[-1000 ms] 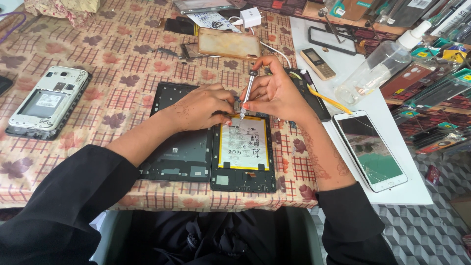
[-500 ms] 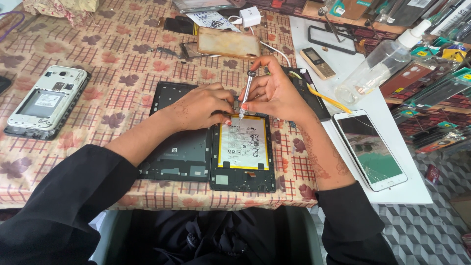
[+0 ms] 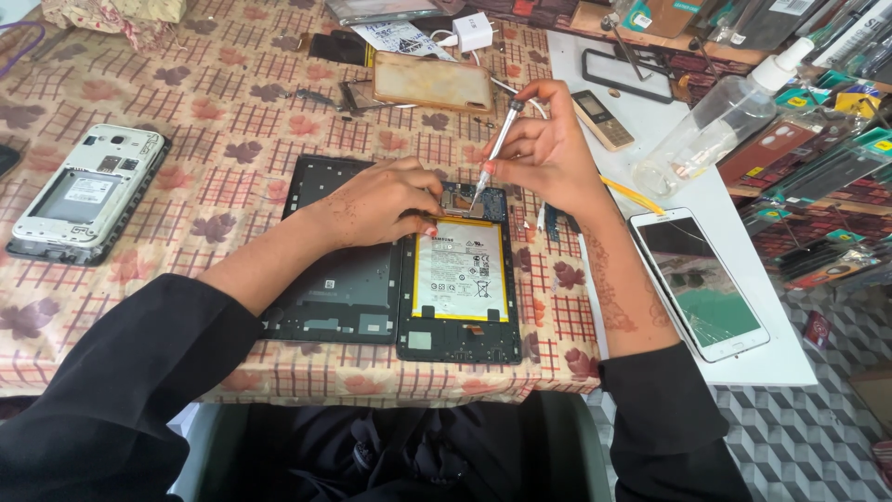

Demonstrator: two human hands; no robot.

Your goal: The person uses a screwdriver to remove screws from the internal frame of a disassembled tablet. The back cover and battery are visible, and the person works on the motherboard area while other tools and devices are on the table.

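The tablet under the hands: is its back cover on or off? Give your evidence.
Off. The tablet lies with its white battery exposed, and the black cover lies beside it.

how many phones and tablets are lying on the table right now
5: opened tablet under the hands, backless white phone at left, cracked white phone at right, small keypad phone and face-down tan phone at top. Clutter may hide others.

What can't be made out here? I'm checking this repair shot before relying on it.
Head view only:
- The screwdriver tip's contact point is too small to see.
- The left hand hides the opened tablet top edge beneath it.
- The cracked phone screen is blurred by reflections.
- The spray bottle contents are unclear.
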